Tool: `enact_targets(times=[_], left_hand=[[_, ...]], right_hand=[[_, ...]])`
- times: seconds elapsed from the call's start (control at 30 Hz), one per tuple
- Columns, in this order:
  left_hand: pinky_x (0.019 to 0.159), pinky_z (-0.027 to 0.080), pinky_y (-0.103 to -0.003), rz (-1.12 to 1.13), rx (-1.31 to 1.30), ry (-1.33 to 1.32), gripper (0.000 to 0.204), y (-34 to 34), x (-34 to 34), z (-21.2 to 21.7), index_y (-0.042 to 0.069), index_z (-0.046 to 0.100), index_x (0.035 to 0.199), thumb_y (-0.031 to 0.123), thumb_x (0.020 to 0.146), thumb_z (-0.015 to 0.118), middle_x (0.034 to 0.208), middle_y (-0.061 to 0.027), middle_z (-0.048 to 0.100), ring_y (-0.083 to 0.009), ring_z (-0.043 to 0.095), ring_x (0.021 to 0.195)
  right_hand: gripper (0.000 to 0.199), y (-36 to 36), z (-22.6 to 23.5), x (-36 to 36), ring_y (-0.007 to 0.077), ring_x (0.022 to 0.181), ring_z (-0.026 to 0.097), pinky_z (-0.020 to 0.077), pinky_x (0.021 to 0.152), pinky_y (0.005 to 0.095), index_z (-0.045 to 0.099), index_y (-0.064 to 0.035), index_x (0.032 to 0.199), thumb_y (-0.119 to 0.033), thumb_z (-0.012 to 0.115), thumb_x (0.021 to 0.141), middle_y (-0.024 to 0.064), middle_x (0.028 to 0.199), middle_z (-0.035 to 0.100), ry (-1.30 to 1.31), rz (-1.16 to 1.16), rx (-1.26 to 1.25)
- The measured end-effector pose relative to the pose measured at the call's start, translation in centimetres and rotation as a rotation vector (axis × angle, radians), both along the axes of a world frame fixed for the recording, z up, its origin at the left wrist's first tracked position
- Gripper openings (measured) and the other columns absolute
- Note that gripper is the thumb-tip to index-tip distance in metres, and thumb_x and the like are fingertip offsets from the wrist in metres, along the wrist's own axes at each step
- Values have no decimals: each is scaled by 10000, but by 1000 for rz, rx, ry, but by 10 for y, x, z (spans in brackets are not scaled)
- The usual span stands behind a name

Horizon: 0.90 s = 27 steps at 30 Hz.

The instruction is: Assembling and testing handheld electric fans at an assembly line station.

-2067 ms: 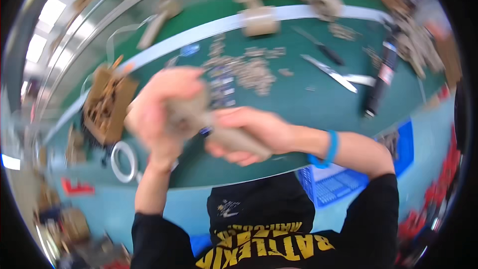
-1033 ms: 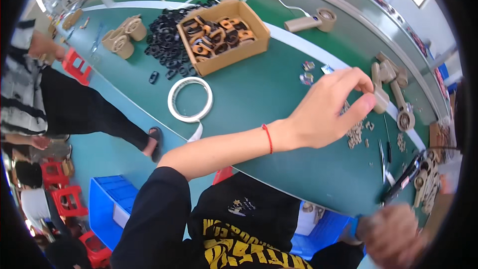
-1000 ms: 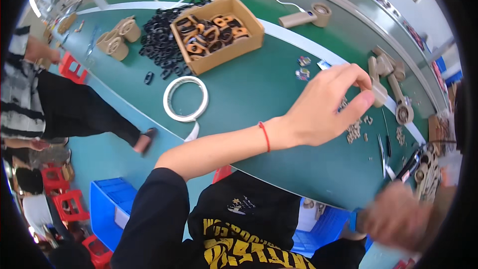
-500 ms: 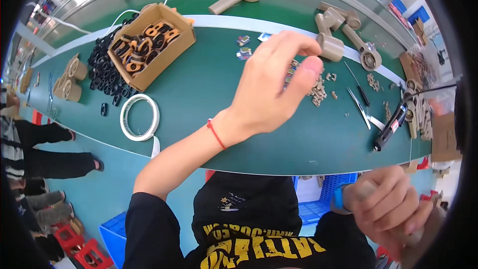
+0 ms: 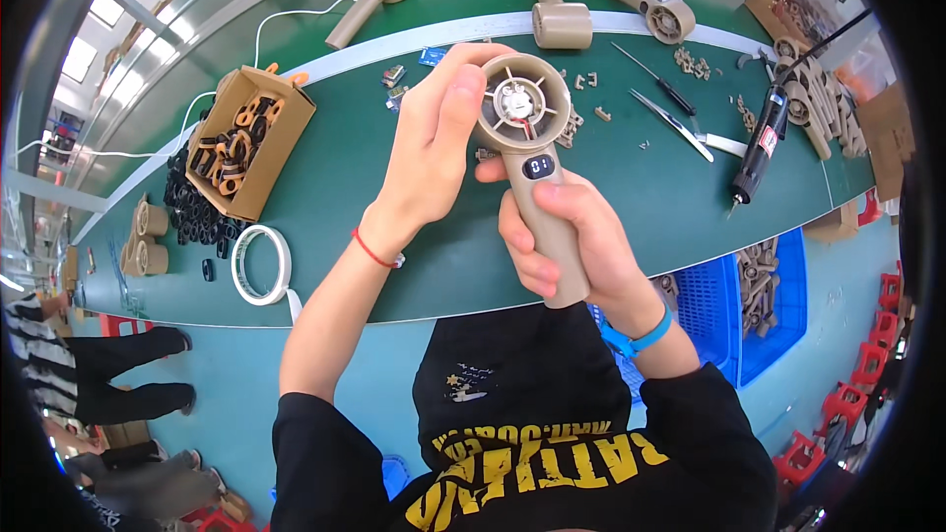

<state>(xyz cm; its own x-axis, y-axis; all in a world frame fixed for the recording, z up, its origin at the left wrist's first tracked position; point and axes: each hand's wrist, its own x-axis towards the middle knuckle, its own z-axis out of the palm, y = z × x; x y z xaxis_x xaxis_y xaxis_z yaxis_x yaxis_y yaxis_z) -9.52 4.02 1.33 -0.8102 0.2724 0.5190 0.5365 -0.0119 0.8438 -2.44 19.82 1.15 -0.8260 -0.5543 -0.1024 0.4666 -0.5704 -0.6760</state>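
Observation:
A tan hand-held fan (image 5: 537, 153) with a round open head and a small dark display on its handle is held upright above the green table (image 5: 394, 187). My right hand (image 5: 567, 246) is wrapped around the handle. My left hand (image 5: 439, 128) cups the left side of the round head, thumb on its rim. The white motor hub and spokes show inside the head.
A cardboard box of tan and black rings (image 5: 246, 153), a pile of black rings (image 5: 197, 212), a tape roll (image 5: 261, 264). More tan fan bodies (image 5: 562, 15), small parts (image 5: 591, 84), a screwdriver (image 5: 655, 84), tweezers (image 5: 675, 123), a black rotary tool (image 5: 754, 158). Blue bin (image 5: 749, 305) at right. Another person's legs (image 5: 118, 374) at left.
My left hand drew back from the small parts on the table to the fan head. My right hand rose from the lower right, bringing the fan to the middle of the view.

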Motion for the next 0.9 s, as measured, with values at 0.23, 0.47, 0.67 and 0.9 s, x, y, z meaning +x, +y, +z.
enact_targets(times=[0.23, 0.47, 0.67, 0.9], left_hand=[[764, 499, -313, 28, 9, 104, 446, 3, 2, -12, -37, 599, 1018, 314, 1002, 324, 932, -132, 656, -219, 638, 846], [749, 505, -281, 43, -134, 160, 610, -7, 2, -7, -30, 578, 1079, 479, 989, 254, 956, -122, 653, -172, 632, 856], [741, 504, -338, 57, 27, 160, 424, -1, 5, -10, -40, 622, 966, 285, 967, 350, 918, -161, 653, -287, 645, 823], [704, 502, -338, 82, 0, 211, 397, -2, 0, -11, -25, 631, 944, 271, 958, 366, 890, -154, 654, -280, 643, 794]], right_hand=[[371, -5, -13, 4, 138, 433, 503, 441, 393, 265, 434, 34, 1215, -211, 504, 946, 103, 716, 541, 179, 4, 191], [443, -10, -17, 5, 147, 429, 498, 443, 394, 271, 419, 47, 1216, -253, 547, 917, 111, 700, 527, 153, 2, 111], [477, -10, -17, 8, 146, 435, 496, 445, 398, 271, 413, 52, 1225, -272, 549, 902, 112, 706, 526, 204, -1, 229], [444, -9, -24, 4, 156, 477, 533, 467, 437, 274, 405, 40, 1247, -218, 528, 908, 123, 759, 557, 213, -25, 175]])
